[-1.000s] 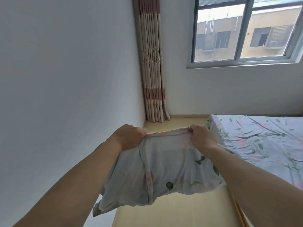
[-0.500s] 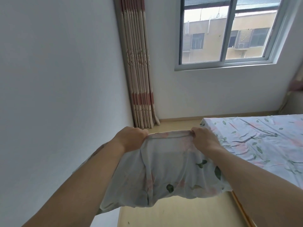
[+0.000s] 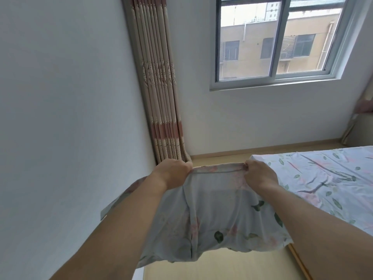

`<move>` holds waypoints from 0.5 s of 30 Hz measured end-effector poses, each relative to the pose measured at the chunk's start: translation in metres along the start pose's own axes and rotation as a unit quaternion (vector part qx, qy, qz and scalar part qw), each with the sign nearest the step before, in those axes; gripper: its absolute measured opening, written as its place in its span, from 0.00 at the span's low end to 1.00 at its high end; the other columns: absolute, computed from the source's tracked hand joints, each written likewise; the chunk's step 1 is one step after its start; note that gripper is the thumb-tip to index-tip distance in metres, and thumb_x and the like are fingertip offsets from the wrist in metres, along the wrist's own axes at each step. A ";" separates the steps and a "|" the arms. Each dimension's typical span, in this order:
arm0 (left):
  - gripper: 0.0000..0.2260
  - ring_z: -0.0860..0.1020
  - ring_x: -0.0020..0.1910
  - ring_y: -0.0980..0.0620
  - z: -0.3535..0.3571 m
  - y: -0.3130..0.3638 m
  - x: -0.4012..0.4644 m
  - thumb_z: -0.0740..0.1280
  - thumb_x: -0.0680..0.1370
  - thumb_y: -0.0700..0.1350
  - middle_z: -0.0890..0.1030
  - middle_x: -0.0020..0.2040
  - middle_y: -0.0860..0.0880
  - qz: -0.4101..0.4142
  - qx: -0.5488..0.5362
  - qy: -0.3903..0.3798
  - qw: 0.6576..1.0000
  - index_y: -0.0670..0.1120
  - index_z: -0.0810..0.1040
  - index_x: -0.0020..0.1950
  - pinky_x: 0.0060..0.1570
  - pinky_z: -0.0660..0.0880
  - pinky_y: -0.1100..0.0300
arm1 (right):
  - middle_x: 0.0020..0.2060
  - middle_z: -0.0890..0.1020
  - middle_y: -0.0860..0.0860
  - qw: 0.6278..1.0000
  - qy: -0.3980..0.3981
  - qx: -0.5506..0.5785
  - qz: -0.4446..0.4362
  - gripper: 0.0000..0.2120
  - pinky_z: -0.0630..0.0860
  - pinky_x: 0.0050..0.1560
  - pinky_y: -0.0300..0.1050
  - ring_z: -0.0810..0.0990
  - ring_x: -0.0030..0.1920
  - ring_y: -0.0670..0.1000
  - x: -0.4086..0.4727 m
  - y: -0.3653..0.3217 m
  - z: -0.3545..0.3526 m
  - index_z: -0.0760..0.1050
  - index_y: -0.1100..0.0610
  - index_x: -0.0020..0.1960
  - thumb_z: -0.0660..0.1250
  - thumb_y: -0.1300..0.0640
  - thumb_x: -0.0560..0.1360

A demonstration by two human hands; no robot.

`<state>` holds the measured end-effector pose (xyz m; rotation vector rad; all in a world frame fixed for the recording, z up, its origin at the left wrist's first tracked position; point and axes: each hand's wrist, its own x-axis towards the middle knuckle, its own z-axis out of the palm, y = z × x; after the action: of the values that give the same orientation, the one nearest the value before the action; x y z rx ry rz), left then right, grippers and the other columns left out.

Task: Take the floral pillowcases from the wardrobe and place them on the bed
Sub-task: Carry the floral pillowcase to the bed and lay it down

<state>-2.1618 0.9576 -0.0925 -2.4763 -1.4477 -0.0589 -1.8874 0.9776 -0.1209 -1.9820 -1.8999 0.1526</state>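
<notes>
carrying floral pillowcase to bed, two-hand edge grip

obs: left hand and right hand are held apart, each with fingers curled tight over one end of the top hem of the floral pillowcase. the hem is stretched taut between them; the rest hangs slack below the forearms, clear of the floor. the bed, dressed in a matching floral sheet, lies just to the right, its near corner beside the right hand. pillowcase not yet over the mattress.

judgement: step in hand is the transfer. keep both pinches on the hem so the cloth stays spread, swing right, lift the hanging end over the bed edge first, then lower flat and let go of both corners together.

risk: trailing fabric may catch on the bed corner and bunch.

note: wardrobe out of view; only one pillowcase can be made out.
</notes>
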 end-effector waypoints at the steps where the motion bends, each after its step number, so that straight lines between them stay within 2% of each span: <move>1: 0.06 0.80 0.42 0.38 0.005 -0.009 0.015 0.57 0.76 0.39 0.83 0.44 0.43 0.004 0.000 -0.002 1.000 0.48 0.64 0.43 0.35 0.70 0.53 | 0.42 0.77 0.51 1.000 0.004 -0.001 0.007 0.08 0.70 0.43 0.45 0.73 0.43 0.54 0.015 -0.002 0.003 0.70 0.52 0.42 0.57 0.63 0.73; 4: 0.05 0.81 0.42 0.38 0.024 -0.038 0.059 0.58 0.77 0.39 0.82 0.44 0.43 0.021 -0.003 -0.003 1.000 0.47 0.65 0.43 0.34 0.66 0.54 | 0.44 0.79 0.52 0.999 0.011 -0.012 0.032 0.08 0.69 0.42 0.46 0.74 0.45 0.56 0.058 -0.007 0.016 0.71 0.54 0.41 0.55 0.63 0.73; 9: 0.04 0.81 0.42 0.38 0.053 -0.092 0.133 0.57 0.78 0.41 0.83 0.43 0.42 0.054 -0.014 0.032 0.998 0.46 0.71 0.47 0.33 0.64 0.56 | 0.47 0.80 0.54 0.996 0.043 -0.036 0.071 0.10 0.71 0.44 0.46 0.76 0.49 0.58 0.135 -0.021 0.037 0.75 0.56 0.46 0.56 0.61 0.74; 15: 0.05 0.81 0.44 0.37 0.072 -0.170 0.215 0.58 0.78 0.42 0.83 0.46 0.41 0.076 -0.035 0.060 0.995 0.46 0.73 0.46 0.36 0.66 0.55 | 0.50 0.80 0.56 0.992 0.084 -0.022 0.092 0.09 0.71 0.46 0.48 0.76 0.52 0.59 0.230 -0.054 0.049 0.75 0.56 0.46 0.56 0.62 0.74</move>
<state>-2.2077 1.2373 -0.0895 -2.5821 -1.2272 -0.2273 -1.9371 1.2125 -0.1038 -2.1263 -1.6299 -0.0063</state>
